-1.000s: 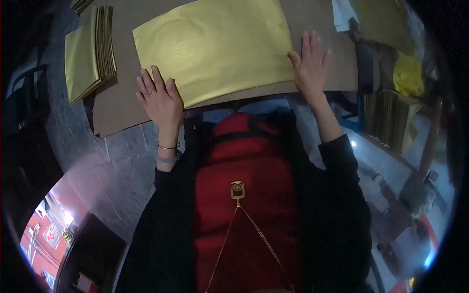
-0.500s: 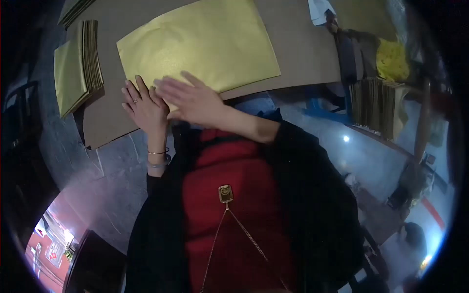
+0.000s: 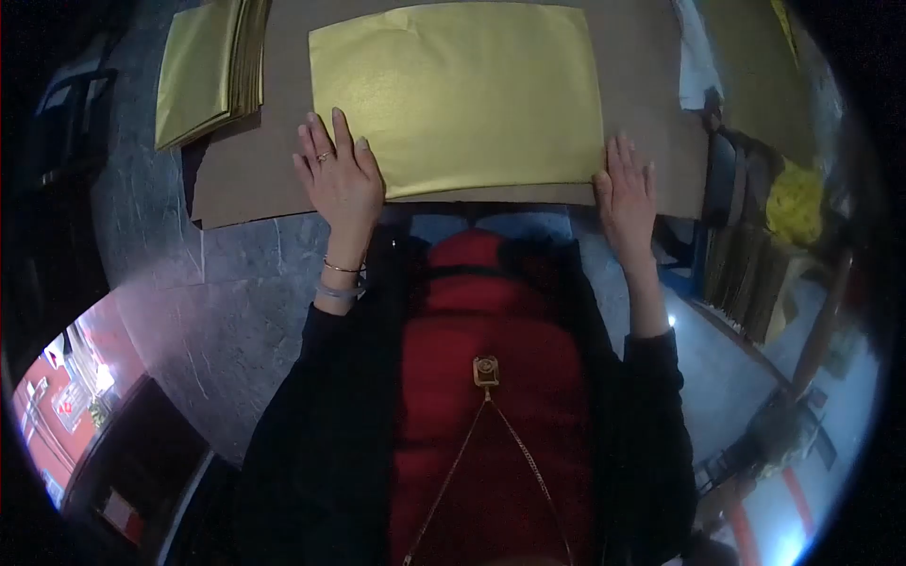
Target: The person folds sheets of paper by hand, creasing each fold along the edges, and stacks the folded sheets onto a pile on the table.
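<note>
A large sheet of gold paper lies flat on brown cardboard. At its lower left corner my left hand rests open, palm down, with the fingertips and thumb touching or overlapping the sheet's edge. A ring and bracelets show on this hand and wrist. My right hand is laid flat at the sheet's lower right edge, mostly on the cardboard, fingers extended. Neither hand grips anything. To the left of the sheet is a stack of folded gold paper.
Bundled brown sheets stand at the right, below a crumpled yellow bag or cloth. Something white lies near the cardboard's right side. A dark piece of furniture is at the lower left, on a grey floor.
My right hand has moved from beside my left hand across to the sheet's right edge. My left hand remains near the lower left corner. The camera view has shifted.
</note>
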Available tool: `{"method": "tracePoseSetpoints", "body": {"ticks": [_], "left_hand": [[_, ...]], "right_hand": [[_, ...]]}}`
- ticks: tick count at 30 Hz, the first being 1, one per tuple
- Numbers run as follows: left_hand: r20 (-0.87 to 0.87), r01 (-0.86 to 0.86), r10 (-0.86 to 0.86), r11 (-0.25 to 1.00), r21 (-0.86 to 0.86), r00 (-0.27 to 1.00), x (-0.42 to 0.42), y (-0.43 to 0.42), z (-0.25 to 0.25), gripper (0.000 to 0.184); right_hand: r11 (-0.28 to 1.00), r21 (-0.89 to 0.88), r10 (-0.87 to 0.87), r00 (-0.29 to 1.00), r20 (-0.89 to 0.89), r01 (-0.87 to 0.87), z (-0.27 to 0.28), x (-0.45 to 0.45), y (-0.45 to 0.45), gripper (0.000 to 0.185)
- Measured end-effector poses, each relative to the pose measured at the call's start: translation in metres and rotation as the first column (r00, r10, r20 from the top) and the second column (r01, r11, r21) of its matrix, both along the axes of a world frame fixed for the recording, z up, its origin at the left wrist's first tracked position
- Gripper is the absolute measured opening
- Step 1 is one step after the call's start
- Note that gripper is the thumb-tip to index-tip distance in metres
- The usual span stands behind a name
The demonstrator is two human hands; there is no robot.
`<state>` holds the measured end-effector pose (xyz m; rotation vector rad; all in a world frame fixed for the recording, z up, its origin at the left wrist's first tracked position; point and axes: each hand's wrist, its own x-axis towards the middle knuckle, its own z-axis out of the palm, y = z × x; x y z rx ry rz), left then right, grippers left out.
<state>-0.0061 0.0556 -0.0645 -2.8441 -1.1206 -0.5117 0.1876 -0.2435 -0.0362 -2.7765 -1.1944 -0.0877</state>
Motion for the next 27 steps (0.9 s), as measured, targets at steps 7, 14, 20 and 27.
{"method": "tracePoseSetpoints", "body": {"ticks": [7,14,20,27], "left_hand": [[0.068,0.425,-0.42,0.893,-0.149,0.905,0.014,-0.035,0.018,0.05],[0.008,0.612,-0.64,0.731,-0.302,0.768,0.017,-0.061,0.007,0.061],[0.033,0.644,-0.669,0.699,-0.311,0.742,0.02,-0.061,0.01,0.065],[-0.018,0.701,-0.754,0.62,-0.353,0.657,0.025,-0.078,0.01,0.065]], "right_hand": [[0.902,0.117,-0.315,0.818,-0.481,0.416,0.022,0.014,0.042,0.046],[0.898,0.04,-0.298,0.672,-0.678,0.439,0.014,0.033,0.044,0.052],[0.794,0.165,-0.079,0.368,-0.927,0.586,0.035,0.011,0.05,0.048],[0.612,0.262,-0.04,0.36,-0.932,0.746,0.008,0.014,0.017,0.034]]}}
